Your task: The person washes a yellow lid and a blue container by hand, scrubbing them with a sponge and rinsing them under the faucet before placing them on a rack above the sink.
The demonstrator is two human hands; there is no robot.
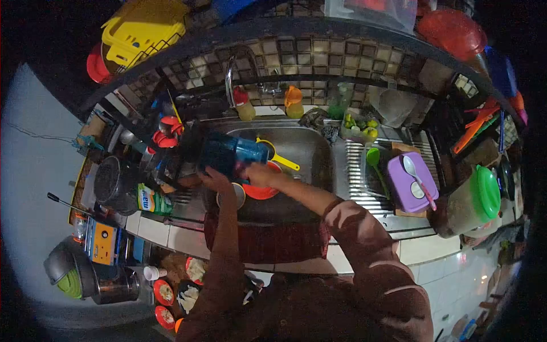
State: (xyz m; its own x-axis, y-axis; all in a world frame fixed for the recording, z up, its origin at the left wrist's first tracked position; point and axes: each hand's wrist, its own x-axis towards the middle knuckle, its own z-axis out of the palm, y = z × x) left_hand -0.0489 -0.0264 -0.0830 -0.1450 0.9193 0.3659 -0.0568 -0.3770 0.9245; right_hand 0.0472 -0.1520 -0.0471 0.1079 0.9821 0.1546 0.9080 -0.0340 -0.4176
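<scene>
A blue see-through plastic container (250, 149) lies on its side over the left part of the sink (316, 149). Against its lower edge, my left hand (219, 182) grips it with bent fingers. My right hand (261, 174) is closed at the container's near side; a small pinkish patch shows by its fingertips, and what it holds is hidden. Just below the right hand is a red bowl (263, 191) in the sink. A pale-rimmed round bowl or cup (236, 196) sits partly behind my left wrist. The yellow-handled strainer (285, 162) lies right of the container.
A faucet (229, 80) rises behind the sink, near an orange-topped bottle (294, 102). Right of it, the ridged drainboard (356, 171) carries a purple lid or box (407, 196) with a spoon and a green ladle (374, 157). A green-lidded pitcher (473, 199) stands far right.
</scene>
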